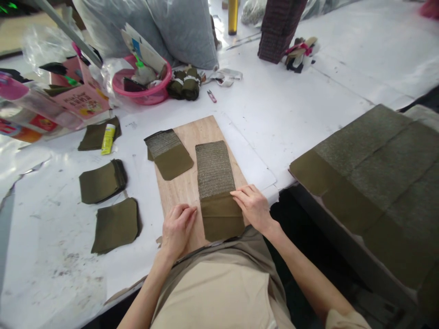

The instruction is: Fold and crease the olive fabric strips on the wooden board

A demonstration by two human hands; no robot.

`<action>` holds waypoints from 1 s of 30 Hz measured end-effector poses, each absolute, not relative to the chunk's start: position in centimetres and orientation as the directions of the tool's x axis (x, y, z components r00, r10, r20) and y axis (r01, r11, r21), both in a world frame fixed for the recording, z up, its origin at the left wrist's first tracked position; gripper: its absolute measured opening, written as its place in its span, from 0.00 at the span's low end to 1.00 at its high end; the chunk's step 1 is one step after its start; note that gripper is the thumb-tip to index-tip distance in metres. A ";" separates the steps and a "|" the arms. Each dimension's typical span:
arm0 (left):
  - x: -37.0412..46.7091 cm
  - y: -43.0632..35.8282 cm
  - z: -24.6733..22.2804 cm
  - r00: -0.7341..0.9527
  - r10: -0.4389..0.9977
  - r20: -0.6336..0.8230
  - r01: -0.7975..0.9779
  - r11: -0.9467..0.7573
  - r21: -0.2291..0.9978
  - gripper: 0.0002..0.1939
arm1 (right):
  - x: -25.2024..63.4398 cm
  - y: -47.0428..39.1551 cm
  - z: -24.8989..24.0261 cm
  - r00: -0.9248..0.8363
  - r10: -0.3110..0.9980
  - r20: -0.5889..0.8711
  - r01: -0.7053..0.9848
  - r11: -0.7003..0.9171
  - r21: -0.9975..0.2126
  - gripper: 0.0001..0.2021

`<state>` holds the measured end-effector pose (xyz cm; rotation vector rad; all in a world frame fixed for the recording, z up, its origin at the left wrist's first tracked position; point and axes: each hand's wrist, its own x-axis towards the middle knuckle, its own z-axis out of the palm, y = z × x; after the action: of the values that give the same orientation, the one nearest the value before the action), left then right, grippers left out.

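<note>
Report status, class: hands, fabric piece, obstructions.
Right hand touching fabric piece; left hand beside its left edge. Piece lies on wooden board. Second piece left of it, not overlapping.

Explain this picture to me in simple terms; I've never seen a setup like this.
There is no machine here, just a person's bare left hand and right hand. The one picture comes from a camera worn on the head, looking forward and down. On the white-covered table lies a wooden board, bearing a long olive fabric piece and a smaller one. The right fingertips meet the long piece's edge; whether they grip it is unclear. The left hand is beside it, with nothing visibly held. Farther left are three olive piles, the farthest topped by a yellow tube.
</note>
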<state>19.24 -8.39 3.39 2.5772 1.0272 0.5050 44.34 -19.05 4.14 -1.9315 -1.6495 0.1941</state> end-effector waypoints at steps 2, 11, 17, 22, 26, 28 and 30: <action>19.4 -8.4 3.6 0.672 0.711 0.206 0.589 -0.682 0.434 0.09 | 43.7 -18.1 4.4 0.167 0.961 0.222 0.876 -0.041 -0.480 0.06; 19.9 -8.4 3.9 0.673 0.718 0.179 0.591 -0.668 0.453 0.08 | 43.9 -15.6 5.2 0.057 0.998 0.017 0.920 -0.046 -0.389 0.09; 20.2 -8.5 4.0 0.641 0.750 0.165 0.574 -0.611 0.546 0.06 | 43.8 -16.1 6.1 0.034 0.999 0.033 0.891 -0.015 -0.454 0.09; 20.7 -8.6 3.8 0.610 0.771 0.181 0.569 -0.585 0.577 0.09 | 43.9 -17.0 6.3 0.028 0.999 0.019 0.808 -0.011 -0.590 0.05; 21.6 -8.4 4.2 0.663 0.719 0.207 0.518 -0.641 0.566 0.13 | 43.9 -17.5 6.5 0.068 0.997 -0.021 0.613 -0.059 -0.788 0.03; 22.1 -8.1 4.6 0.719 0.663 0.211 0.456 -0.678 0.577 0.12 | 43.8 -17.7 6.5 0.105 0.992 -0.076 0.433 -0.114 -0.894 0.04; 22.3 -7.7 4.9 0.761 0.620 0.190 0.398 -0.678 0.618 0.10 | 43.5 -17.9 6.4 0.133 0.978 -0.163 0.234 -0.191 -0.953 0.08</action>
<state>22.33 -7.71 4.91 2.3952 0.7615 0.5246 43.54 -17.92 6.35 -1.5787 -1.2115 1.1259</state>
